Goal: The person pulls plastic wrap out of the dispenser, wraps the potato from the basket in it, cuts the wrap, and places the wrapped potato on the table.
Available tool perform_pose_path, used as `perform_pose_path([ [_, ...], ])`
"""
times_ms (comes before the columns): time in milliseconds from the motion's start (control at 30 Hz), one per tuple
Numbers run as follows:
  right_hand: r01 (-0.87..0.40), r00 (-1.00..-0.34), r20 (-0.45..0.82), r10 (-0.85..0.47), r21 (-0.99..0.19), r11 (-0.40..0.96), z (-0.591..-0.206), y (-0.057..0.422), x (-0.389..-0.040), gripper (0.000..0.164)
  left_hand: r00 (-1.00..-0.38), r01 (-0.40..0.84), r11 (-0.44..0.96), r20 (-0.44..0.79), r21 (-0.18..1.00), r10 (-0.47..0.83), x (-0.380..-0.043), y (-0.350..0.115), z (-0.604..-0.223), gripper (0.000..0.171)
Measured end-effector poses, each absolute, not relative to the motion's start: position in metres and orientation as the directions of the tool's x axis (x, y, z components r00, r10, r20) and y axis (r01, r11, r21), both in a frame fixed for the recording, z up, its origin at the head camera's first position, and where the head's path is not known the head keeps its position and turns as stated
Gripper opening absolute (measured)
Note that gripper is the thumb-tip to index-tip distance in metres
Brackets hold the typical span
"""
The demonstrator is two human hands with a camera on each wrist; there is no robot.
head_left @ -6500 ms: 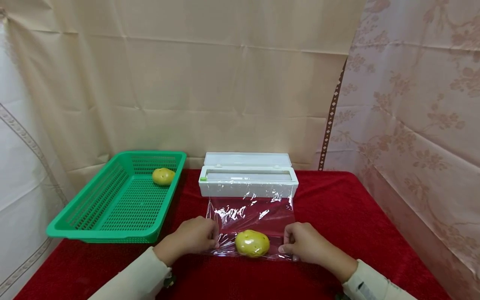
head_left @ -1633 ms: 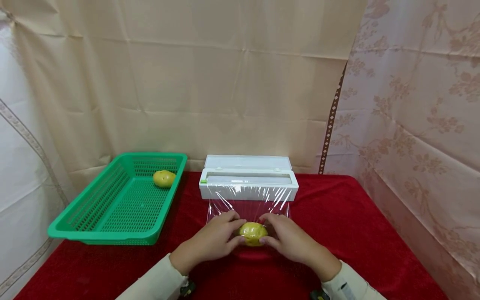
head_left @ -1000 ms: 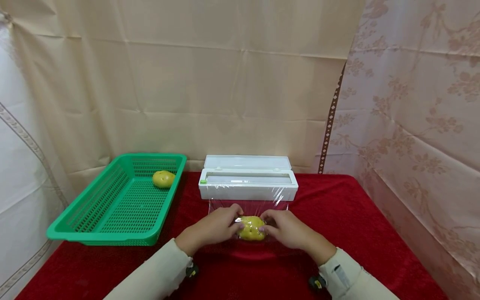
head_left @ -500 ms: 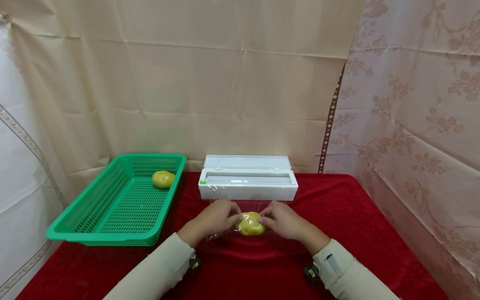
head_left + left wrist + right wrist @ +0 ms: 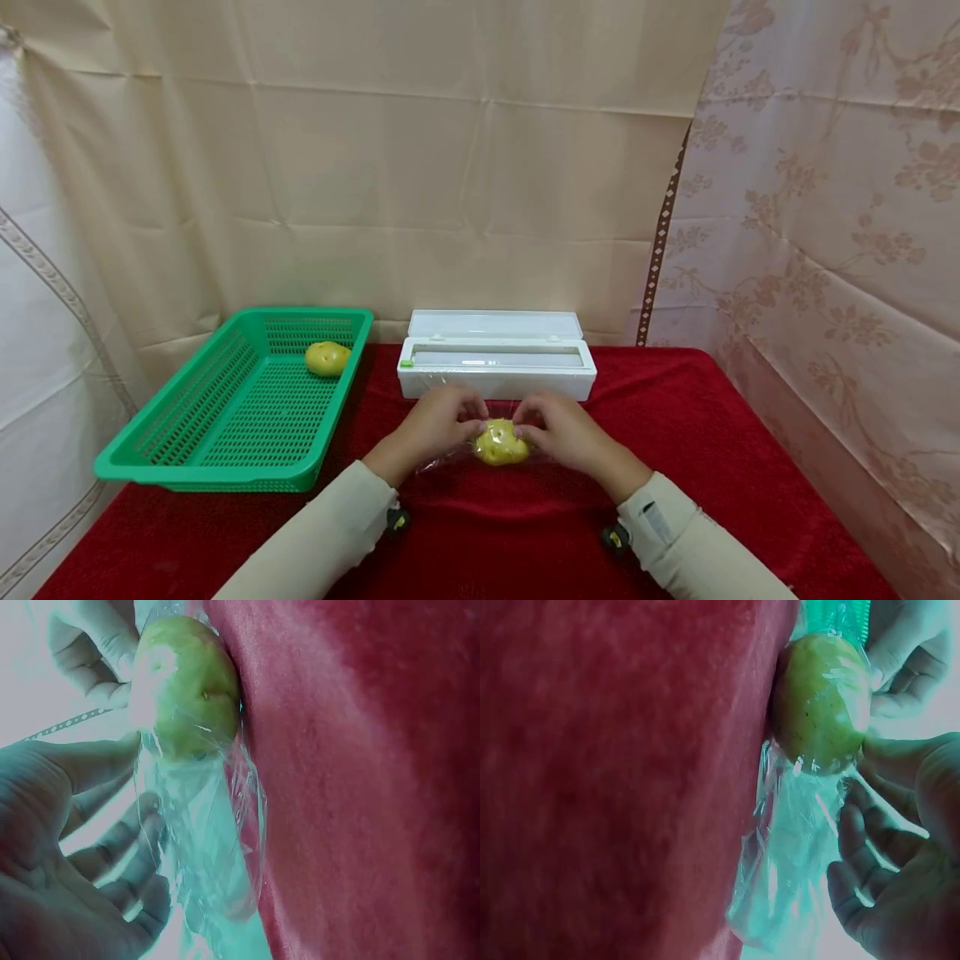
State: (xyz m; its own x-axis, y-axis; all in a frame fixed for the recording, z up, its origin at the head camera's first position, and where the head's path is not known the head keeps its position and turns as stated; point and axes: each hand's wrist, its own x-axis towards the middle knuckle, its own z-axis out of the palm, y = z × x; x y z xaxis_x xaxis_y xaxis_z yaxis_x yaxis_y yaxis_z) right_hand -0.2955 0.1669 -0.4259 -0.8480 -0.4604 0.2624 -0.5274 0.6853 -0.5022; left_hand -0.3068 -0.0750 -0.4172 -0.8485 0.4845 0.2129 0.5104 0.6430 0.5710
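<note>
A yellow potato [image 5: 501, 442], covered in clear plastic wrap, sits on the red cloth in the middle of the head view. My left hand [image 5: 437, 425] holds its left end, thumb on the near upper side and fingers curled behind. On the right end my right hand [image 5: 564, 432] holds it the same way. Loose plastic wrap [image 5: 206, 840] sticks out past the potato beneath the left fingers; more plastic wrap [image 5: 787, 847] hangs crumpled by the right fingers. Just behind both hands stands the white wrap dispenser [image 5: 498, 387], lid raised. The fingertips behind the potato are partly hidden.
A green plastic basket [image 5: 202, 475] stands on the left, with another potato [image 5: 327, 359] near its far right corner. The red cloth [image 5: 675, 467] covers the table up to the curtains [image 5: 465, 183] at the back and right.
The potato, gripped at both ends, has rolled away from me toward the dispenser, gathering plastic wrap. Earlier, my hands held the film's near corners; now they are close together around the potato.
</note>
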Motion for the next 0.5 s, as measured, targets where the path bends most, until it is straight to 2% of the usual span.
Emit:
perform_pose_path([
  [67, -0.531, -0.847, 0.27, -0.458, -0.488, 0.693, -0.4254, 0.1644, -0.2953, 0.005, -0.835, 0.533, 0.637, 0.225, 0.557, 0.502, -0.3073, -0.074, -0.4169, 0.002],
  [200, -0.538, -0.843, 0.28, -0.459, -0.443, 0.717, -0.4236, 0.1615, -0.2937, 0.007, -0.832, 0.543, 0.668, 0.219, 0.509, 0.509, -0.3065, -0.0734, -0.4164, 0.007],
  [333, -0.562, -0.827, 0.275, -0.49, -0.399, 0.725, -0.4221, 0.1614, -0.2925, 0.013, -0.826, 0.557, 0.702, 0.209, 0.445, 0.523, -0.3046, -0.0741, -0.417, 0.017],
  [500, -0.579, -0.815, 0.231, -0.532, -0.386, 0.719, -0.4226, 0.1634, -0.2939, 0.028, -0.807, 0.578, 0.68, 0.193, 0.452, 0.558, -0.3042, -0.0755, -0.4165, 0.031],
])
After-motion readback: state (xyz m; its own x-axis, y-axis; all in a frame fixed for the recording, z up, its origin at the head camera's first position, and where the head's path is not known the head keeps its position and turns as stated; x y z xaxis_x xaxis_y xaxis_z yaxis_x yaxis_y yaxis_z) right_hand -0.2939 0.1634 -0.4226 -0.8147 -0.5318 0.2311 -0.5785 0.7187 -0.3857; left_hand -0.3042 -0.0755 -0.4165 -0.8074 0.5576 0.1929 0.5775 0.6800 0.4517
